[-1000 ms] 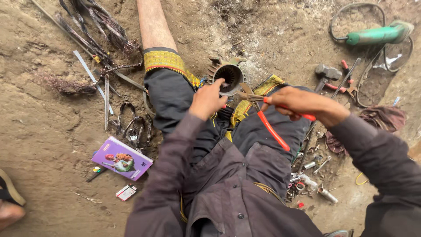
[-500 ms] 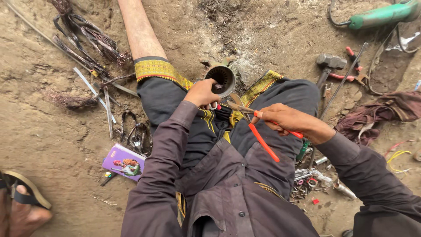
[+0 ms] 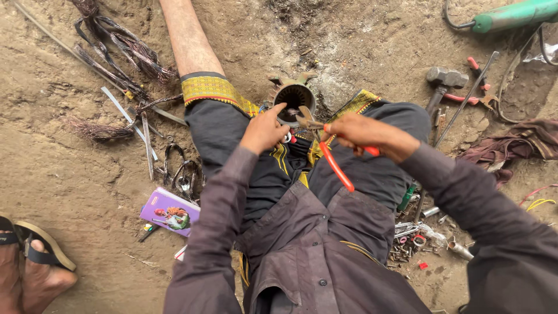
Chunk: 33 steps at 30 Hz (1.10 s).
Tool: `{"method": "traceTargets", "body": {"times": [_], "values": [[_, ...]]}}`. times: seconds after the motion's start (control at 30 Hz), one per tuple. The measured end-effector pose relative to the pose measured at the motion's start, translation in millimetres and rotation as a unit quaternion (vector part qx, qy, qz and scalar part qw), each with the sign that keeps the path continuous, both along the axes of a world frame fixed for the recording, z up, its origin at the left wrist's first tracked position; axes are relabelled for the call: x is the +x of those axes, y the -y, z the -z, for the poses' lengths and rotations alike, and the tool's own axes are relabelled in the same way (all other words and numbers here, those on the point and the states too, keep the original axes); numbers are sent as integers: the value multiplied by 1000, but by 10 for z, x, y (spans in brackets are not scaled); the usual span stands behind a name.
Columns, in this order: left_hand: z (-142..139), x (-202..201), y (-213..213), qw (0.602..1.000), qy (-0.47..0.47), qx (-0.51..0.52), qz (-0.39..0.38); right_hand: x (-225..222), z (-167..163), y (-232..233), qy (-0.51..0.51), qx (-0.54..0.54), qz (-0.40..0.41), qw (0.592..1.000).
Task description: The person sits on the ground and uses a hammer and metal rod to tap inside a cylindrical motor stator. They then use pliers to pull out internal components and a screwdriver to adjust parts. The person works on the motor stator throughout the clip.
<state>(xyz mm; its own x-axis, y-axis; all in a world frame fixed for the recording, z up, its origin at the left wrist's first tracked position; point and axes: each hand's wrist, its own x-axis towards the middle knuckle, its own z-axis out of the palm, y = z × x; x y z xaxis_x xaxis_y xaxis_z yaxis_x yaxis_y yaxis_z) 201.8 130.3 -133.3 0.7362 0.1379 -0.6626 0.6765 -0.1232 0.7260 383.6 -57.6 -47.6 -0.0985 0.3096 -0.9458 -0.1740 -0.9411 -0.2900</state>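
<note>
Gripping red-handled pliers (image 3: 331, 152), right hand (image 3: 363, 132) meets round ribbed metal housing (image 3: 293, 96).

Bare dirt floor (image 3: 360, 40) lies open beyond the metal cylinder (image 3: 293, 99) between my knees, while bundles of wire (image 3: 125, 52) and a purple box (image 3: 170, 210) crowd my left side and a hammer (image 3: 444, 78), scattered screws (image 3: 415, 238) and a rag (image 3: 511, 145) hem in my right.
</note>
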Motion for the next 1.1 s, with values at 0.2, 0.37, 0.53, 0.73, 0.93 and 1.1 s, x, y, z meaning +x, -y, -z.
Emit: {"method": "traceTargets", "body": {"times": [0.2,0.37,0.53,0.73,0.93,1.1], "values": [[-280,-531,717,931,26,-142,-335,187,341,-413,-7,-40,-100,994],[-238,-620,1372,834,-28,-380,-400,-23,641,-328,66,-17,-141,988],[-202,-583,1777,789,-37,-475,-388,-600,735,160,298,240,-182,906],[48,-620,1989,779,-51,-399,-481,-990,605,194,231,44,73,969],[21,-454,1912,805,9,-341,-485,-919,2,-64,50,-83,238,966],[-24,-464,1534,804,-26,-459,-378,-637,-353,116,-68,-109,209,970]]}}
